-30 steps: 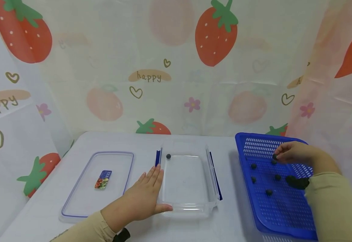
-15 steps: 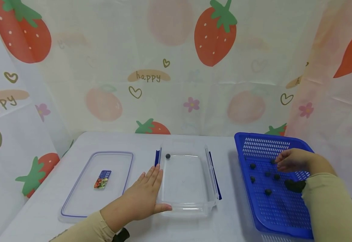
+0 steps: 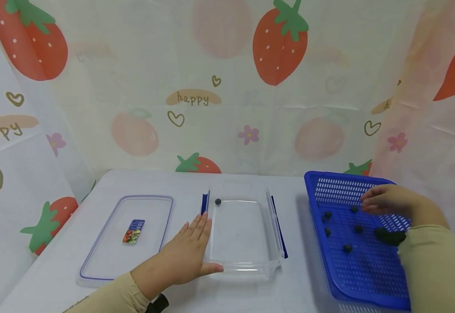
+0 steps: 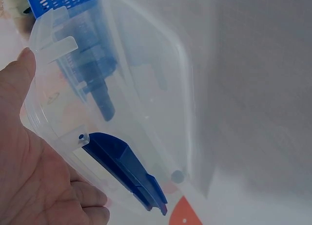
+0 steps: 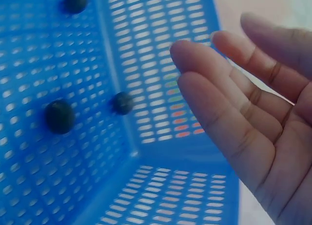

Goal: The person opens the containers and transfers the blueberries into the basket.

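Note:
My left hand (image 3: 184, 256), fingers straight, rests against the left side of a clear plastic food container (image 3: 247, 270). In the left wrist view its thumb touches the rim near a blue side latch (image 4: 122, 164). One small dark ball (image 3: 218, 201) lies in the container's far left corner. My right hand (image 3: 397, 202) hovers over the far right part of a blue perforated basket (image 3: 360, 278). Nothing shows between its loosely extended fingers (image 5: 214, 110) in the right wrist view. Several small dark round balls (image 5: 59, 116) lie scattered on the basket floor.
A clear lid (image 3: 106, 261) with a blue rim and a fruit label lies left of the container. The basket sits on a pale translucent base. A strawberry-print curtain (image 3: 227, 130) hangs behind the white table (image 3: 290, 243) and along both sides.
My right hand has let go of a dark ball it pinched earlier, and that ball has rolled to the basket's left side. The hand then shifted slightly right. My left hand stays put.

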`<state>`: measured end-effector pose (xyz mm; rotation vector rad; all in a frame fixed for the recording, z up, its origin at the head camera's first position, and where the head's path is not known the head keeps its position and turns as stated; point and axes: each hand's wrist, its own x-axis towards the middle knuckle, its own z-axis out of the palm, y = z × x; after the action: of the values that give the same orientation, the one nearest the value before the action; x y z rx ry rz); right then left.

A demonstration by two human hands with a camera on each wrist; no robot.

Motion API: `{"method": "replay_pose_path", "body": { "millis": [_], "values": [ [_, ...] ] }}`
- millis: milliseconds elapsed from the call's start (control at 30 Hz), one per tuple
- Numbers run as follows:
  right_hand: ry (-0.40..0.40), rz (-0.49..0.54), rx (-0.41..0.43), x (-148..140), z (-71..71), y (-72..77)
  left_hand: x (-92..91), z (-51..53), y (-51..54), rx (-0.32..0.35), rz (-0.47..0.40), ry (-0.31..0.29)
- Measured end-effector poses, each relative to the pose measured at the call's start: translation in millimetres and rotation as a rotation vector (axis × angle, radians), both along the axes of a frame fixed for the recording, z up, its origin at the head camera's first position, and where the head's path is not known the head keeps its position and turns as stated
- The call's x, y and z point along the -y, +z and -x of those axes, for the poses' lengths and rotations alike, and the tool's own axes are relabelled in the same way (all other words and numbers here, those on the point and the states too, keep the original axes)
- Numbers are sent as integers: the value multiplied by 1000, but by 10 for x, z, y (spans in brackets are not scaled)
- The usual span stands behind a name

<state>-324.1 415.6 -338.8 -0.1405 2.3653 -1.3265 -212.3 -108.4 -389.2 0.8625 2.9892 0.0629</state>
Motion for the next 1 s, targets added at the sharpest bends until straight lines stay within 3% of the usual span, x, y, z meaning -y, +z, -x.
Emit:
{"method": "replay_pose_path", "body": {
  "millis": [333,600,733,867,1000],
  "values": [
    [67,92,-79,179,44,280,7,14,-7,7,2,-1],
    [147,113,-160,647,159,535,13,15,-5,16,-7,-1],
    [170,153,-126,939,201,650,18,21,-6,15,-4,2],
    [176,182,-76,1242,264,688,16,23,3,17,-3,1],
    [178,117,-116,1524,365,627,9,19,1,11,-14,-6]
  ]
}}
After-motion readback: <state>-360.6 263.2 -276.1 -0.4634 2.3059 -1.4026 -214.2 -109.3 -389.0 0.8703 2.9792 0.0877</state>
